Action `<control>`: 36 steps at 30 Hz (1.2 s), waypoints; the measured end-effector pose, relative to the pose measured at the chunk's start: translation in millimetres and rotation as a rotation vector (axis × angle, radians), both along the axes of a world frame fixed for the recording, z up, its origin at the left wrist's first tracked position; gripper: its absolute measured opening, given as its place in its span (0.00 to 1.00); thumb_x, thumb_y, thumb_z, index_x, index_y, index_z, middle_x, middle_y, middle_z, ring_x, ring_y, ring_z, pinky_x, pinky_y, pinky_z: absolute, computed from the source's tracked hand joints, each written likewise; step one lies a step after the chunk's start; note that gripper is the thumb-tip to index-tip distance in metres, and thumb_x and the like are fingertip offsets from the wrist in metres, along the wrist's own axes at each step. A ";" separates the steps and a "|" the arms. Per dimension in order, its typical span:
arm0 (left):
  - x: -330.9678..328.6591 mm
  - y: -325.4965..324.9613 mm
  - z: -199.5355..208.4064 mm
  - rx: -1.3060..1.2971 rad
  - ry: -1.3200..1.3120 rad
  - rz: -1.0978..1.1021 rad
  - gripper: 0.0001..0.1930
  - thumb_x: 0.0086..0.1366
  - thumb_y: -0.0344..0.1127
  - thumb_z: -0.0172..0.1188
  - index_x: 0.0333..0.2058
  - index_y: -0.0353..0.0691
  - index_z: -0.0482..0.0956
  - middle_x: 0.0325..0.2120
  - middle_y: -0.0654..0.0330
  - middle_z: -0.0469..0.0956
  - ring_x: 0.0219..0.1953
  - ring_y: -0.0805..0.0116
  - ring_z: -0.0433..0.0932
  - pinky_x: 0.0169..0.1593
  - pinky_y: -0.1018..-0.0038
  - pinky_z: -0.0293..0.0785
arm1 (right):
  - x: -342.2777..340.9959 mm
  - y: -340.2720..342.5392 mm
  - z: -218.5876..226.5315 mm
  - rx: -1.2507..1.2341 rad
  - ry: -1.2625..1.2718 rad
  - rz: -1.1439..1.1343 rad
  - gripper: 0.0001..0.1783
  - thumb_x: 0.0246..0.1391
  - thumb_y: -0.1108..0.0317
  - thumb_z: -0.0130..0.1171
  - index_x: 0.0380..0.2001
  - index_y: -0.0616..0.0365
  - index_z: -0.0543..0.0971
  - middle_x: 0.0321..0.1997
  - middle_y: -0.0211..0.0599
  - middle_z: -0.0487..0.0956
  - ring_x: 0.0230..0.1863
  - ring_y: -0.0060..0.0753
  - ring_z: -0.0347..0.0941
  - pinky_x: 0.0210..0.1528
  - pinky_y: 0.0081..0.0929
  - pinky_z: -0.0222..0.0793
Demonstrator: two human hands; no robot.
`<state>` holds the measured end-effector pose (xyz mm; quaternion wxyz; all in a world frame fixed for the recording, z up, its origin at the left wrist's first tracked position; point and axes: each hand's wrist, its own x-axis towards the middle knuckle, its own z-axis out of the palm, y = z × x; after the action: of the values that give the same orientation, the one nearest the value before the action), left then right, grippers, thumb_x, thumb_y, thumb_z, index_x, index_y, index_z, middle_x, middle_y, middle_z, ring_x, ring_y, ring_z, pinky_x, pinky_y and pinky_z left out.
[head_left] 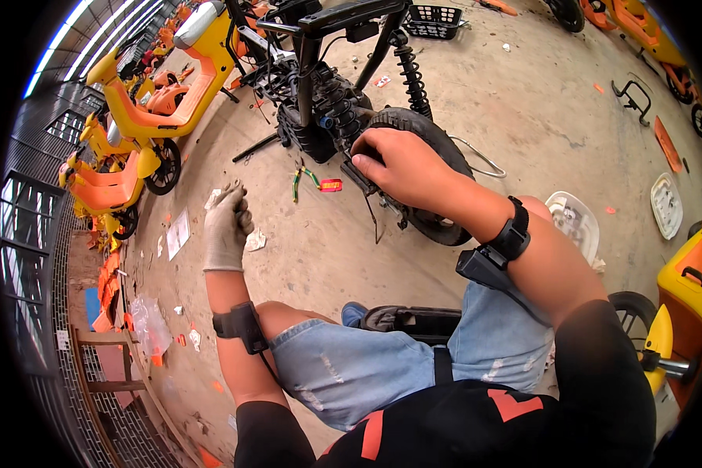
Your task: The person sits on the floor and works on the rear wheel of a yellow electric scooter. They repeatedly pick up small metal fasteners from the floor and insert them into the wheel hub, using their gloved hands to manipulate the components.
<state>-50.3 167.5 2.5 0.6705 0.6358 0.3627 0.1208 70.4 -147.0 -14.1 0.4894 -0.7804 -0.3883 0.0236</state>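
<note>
My left hand (228, 226), in a pale work glove, is raised at the left with its fingers curled in. Whatever may be inside them is hidden. My bare right hand (402, 161) reaches over the lower part of a stripped black scooter frame (308, 70), in front of its rear wheel (437, 228). Its thumb and fingers are bent together, and I cannot make out anything between them. A coil shock absorber (411, 74) stands above the wheel. Between my hands, green-handled pliers (304, 178) lie on the floor beside a small red and yellow packet (331, 185).
Yellow and orange scooters (156, 101) stand at the left, and another (690, 288) is close at my right. A black plastic basket (433, 22) lies beyond the frame. White trays (576, 222), a bent black metal bracket (633, 101) and paper scraps are on the concrete floor.
</note>
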 end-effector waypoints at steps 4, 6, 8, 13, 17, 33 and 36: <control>-59.9 21.4 7.1 0.505 0.328 -0.050 0.16 0.64 0.38 0.60 0.48 0.39 0.73 0.21 0.67 0.70 0.15 0.80 0.65 0.15 0.80 0.59 | -6.9 -0.7 11.4 -0.030 -0.022 0.029 0.13 0.59 0.64 0.56 0.38 0.64 0.79 0.37 0.49 0.80 0.41 0.50 0.77 0.44 0.40 0.72; -79.0 17.0 6.5 0.516 0.414 -0.069 0.17 0.64 0.37 0.60 0.49 0.37 0.73 0.22 0.67 0.70 0.15 0.80 0.65 0.15 0.80 0.60 | -10.4 -2.1 9.9 -0.012 -0.073 0.014 0.13 0.58 0.64 0.55 0.36 0.64 0.80 0.35 0.48 0.81 0.40 0.51 0.77 0.44 0.40 0.72; -88.3 5.8 7.2 0.375 0.271 -0.093 0.17 0.64 0.34 0.58 0.49 0.34 0.72 0.22 0.65 0.70 0.16 0.78 0.66 0.18 0.80 0.62 | -10.2 -3.9 9.0 0.005 -0.087 0.008 0.13 0.58 0.63 0.55 0.36 0.63 0.80 0.34 0.48 0.81 0.39 0.50 0.77 0.43 0.41 0.72; -95.6 -12.6 15.2 -0.186 -0.069 -0.007 0.18 0.63 0.23 0.54 0.52 0.31 0.68 0.27 0.60 0.73 0.24 0.73 0.73 0.25 0.78 0.71 | -14.4 5.6 12.1 -0.024 -0.069 0.011 0.12 0.58 0.63 0.55 0.37 0.61 0.80 0.34 0.47 0.81 0.39 0.50 0.77 0.44 0.41 0.72; -93.1 -15.9 0.2 -0.313 -0.223 -0.047 0.21 0.57 0.13 0.48 0.50 0.29 0.69 0.36 0.52 0.73 0.37 0.61 0.76 0.42 0.72 0.78 | -19.6 21.1 7.9 -0.022 -0.084 0.026 0.13 0.56 0.61 0.55 0.33 0.61 0.80 0.32 0.49 0.81 0.39 0.53 0.77 0.43 0.45 0.72; -95.5 -170.0 72.5 -0.482 -0.334 -0.383 0.11 0.70 0.30 0.54 0.48 0.33 0.73 0.42 0.50 0.77 0.38 0.65 0.80 0.38 0.77 0.82 | -19.1 10.6 12.2 -0.010 -0.070 -0.030 0.13 0.58 0.62 0.56 0.36 0.63 0.80 0.34 0.50 0.81 0.38 0.52 0.78 0.42 0.41 0.72; -91.1 -179.5 56.9 -0.510 -0.342 -0.380 0.12 0.69 0.37 0.56 0.47 0.36 0.74 0.37 0.55 0.77 0.29 0.72 0.75 0.30 0.80 0.75 | -18.2 -0.6 16.2 0.001 -0.105 -0.022 0.14 0.58 0.62 0.56 0.37 0.63 0.80 0.34 0.51 0.81 0.38 0.52 0.77 0.43 0.41 0.72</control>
<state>-141.4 -12.0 59.3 0.8689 0.4749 0.1392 0.0041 52.2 -147.6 2.1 0.4692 -0.7845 -0.4048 -0.0232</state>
